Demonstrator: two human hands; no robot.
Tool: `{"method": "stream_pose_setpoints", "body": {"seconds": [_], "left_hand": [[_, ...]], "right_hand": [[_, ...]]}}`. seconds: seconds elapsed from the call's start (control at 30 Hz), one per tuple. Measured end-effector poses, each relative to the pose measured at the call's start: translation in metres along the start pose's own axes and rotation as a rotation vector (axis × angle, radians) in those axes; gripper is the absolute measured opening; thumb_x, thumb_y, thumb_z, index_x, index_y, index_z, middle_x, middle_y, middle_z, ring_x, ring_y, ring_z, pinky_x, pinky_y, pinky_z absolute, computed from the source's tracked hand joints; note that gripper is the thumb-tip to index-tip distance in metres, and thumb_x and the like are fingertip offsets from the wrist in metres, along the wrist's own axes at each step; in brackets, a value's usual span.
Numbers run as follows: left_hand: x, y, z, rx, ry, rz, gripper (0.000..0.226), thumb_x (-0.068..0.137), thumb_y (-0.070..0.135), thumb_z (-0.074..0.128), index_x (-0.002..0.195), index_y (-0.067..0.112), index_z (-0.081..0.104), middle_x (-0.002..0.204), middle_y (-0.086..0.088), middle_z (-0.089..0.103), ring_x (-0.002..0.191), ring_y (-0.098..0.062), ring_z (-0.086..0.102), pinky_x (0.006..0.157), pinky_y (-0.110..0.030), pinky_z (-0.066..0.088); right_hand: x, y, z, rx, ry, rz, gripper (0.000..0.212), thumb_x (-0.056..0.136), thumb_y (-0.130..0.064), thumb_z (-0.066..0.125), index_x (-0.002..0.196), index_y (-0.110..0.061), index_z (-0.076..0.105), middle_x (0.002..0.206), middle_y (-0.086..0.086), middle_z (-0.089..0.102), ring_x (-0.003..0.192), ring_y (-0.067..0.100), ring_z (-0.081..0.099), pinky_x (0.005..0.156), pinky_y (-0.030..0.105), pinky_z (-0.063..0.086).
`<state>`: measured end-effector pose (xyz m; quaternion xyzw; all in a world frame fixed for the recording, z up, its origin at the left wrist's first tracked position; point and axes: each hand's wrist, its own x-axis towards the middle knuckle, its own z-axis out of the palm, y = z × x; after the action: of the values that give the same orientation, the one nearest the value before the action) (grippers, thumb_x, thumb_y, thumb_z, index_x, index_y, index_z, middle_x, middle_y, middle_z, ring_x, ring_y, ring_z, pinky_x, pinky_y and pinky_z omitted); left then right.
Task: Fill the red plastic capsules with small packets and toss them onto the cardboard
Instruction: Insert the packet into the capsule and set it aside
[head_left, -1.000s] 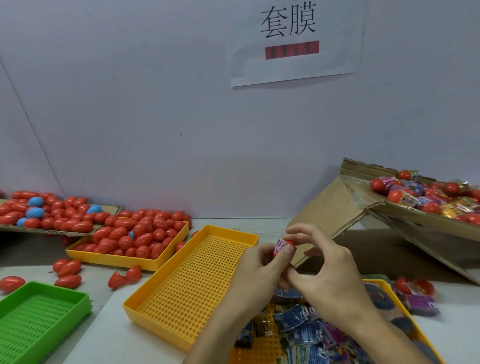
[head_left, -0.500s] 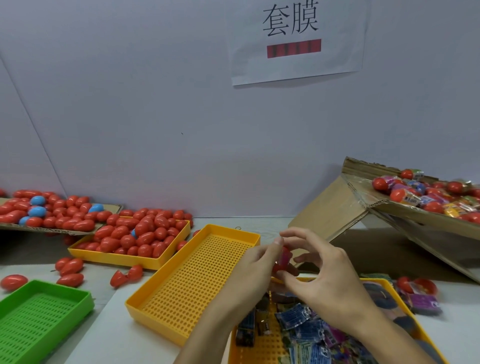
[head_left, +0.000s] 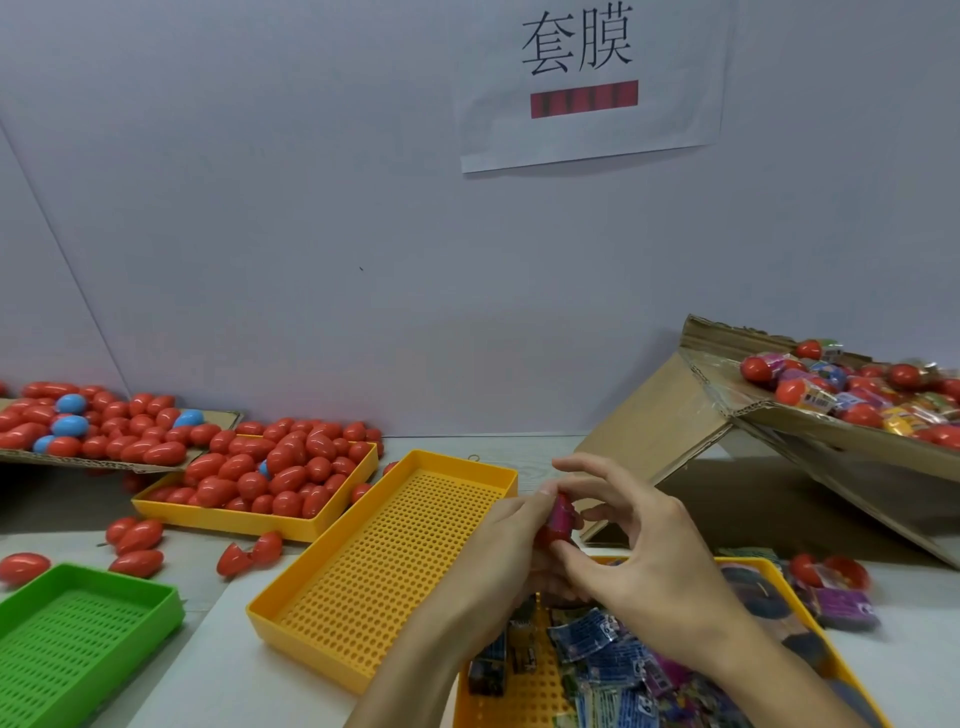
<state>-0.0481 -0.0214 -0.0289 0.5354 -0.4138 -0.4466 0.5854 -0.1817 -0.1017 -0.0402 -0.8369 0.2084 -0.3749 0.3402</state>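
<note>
Capsule (head_left: 558, 525), red, pink packet part-inserted: held at frame centre between left hand (head_left: 506, 551) and right hand (head_left: 644, 561), fingers of both curled round it. Advice: seat packet fully before snapping halves. Cardboard (head_left: 810, 441) lay at two o'clock.

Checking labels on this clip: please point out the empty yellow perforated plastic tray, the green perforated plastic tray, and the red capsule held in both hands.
Empty yellow perforated plastic tray (head_left: 384, 566), head view, perforated floor.
Green perforated plastic tray (head_left: 78, 644), head view, perforated floor.
Red capsule (head_left: 560, 522), head view, part showing between the fingers.
</note>
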Motion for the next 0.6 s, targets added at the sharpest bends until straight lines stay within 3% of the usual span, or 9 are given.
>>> {"method": "stream_pose_setpoints", "body": {"seconds": [0.07,0.2,0.37,0.6], "left_hand": [[0.0002,0.0004,0.0016,-0.03,-0.012,0.013,0.036,0.1,0.045,0.049,0.099,0.016,0.072,0.07,0.002,0.067,0.062,-0.015,0.066,0.06,-0.029,0.054],[0.0003,0.0007,0.0034,0.01,-0.009,0.029,0.035,0.095,0.046,0.053,0.096,0.015,0.068,0.07,0.004,0.065,0.063,-0.015,0.066,0.06,-0.027,0.054],[0.0001,0.0004,0.0038,-0.014,-0.022,0.016,0.035,0.098,0.042,0.049,0.082,0.029,0.078,0.069,0.003,0.065,0.064,-0.013,0.064,0.062,-0.028,0.055],[0.0054,-0.002,0.0048,-0.117,0.122,-0.019,0.032,0.1,0.033,0.054,0.112,0.006,0.067,0.085,-0.006,0.07,0.073,-0.022,0.067,0.067,-0.037,0.057]], "right_hand": [[0.0,0.0009,-0.0005,0.013,0.031,0.015,0.063,0.08,-0.022,0.081,0.127,-0.052,0.051,0.116,-0.03,0.065,0.11,0.001,0.06,0.096,0.034,0.053],[0.0003,0.0008,-0.0006,0.006,0.054,0.029,0.061,0.08,-0.026,0.081,0.128,-0.049,0.052,0.116,-0.029,0.065,0.112,0.002,0.059,0.097,0.032,0.052],[0.0002,0.0006,0.0012,0.021,0.056,0.054,0.06,0.081,-0.024,0.081,0.127,-0.051,0.053,0.117,-0.031,0.063,0.109,0.002,0.061,0.095,0.035,0.054],[-0.0007,-0.0006,-0.0001,0.047,0.079,0.078,0.058,0.081,-0.026,0.08,0.124,-0.052,0.053,0.116,-0.032,0.063,0.104,0.008,0.06,0.092,0.037,0.054]]}}
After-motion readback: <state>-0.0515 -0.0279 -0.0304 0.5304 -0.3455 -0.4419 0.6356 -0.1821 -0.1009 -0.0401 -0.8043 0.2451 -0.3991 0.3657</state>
